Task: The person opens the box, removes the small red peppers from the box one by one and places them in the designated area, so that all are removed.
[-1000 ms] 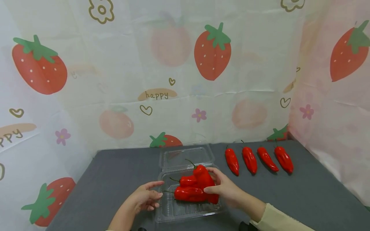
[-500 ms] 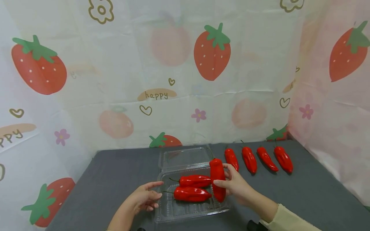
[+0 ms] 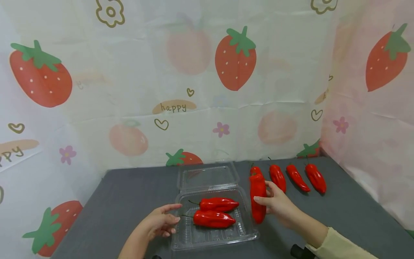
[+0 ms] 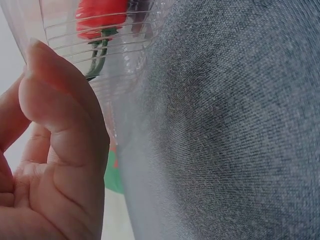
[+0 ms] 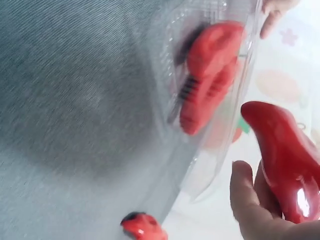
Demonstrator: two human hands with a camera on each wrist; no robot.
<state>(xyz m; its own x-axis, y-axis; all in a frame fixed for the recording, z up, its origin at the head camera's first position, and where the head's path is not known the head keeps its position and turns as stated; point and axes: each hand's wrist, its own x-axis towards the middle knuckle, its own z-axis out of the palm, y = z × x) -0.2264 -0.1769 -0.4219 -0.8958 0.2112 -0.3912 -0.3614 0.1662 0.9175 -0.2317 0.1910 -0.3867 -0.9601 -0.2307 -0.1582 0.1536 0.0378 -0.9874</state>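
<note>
In the head view my right hand holds a long red pepper upright between thumb and fingers, just off the right rim of a clear plastic clamshell box. Two more red peppers, a rear one and a front one, lie sideways in the box, stems to the left. My left hand is at the box's left rim, index finger straight, thumb tip close to the wall. The right wrist view shows the held pepper's tapered end past my thumb. In the left wrist view, my thumb overlaps the ribbed wall.
The box's lid lies folded back behind it on the grey tabletop. Several red peppers stand in a row at the back right; the leftmost is partly hidden by the held one. A strawberry-print cloth hangs behind the table.
My right hand has carried the held pepper rightward, from over the two lying peppers to outside the box's right rim. The left hand has stayed at the left rim.
</note>
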